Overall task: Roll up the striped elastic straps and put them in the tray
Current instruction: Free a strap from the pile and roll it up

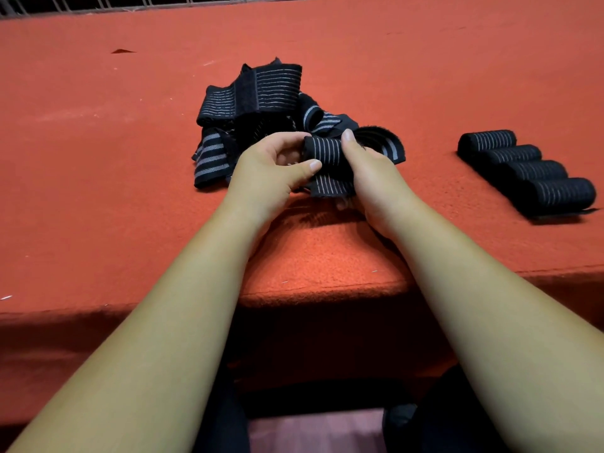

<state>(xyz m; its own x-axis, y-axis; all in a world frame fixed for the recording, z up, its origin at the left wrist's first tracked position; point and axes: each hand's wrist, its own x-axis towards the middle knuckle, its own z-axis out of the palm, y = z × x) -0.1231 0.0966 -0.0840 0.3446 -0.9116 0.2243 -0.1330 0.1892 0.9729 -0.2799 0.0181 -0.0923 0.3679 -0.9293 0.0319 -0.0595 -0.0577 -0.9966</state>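
Observation:
A black elastic strap with thin grey stripes [323, 155] is partly rolled and sits between both hands, its loose end hanging toward me. My left hand [274, 168] grips the roll's left end, thumb in front. My right hand [369, 171] holds its right end, thumb on top. Behind the hands lies a loose heap of unrolled striped straps [258, 96]. Several finished rolls [526, 171] lie side by side in a row at the right. No tray is in view.
Everything rests on a table covered in red felt [98, 158], whose front edge runs below my forearms. A metal railing [130, 1] runs along the far edge. My dark-clothed legs show under the table.

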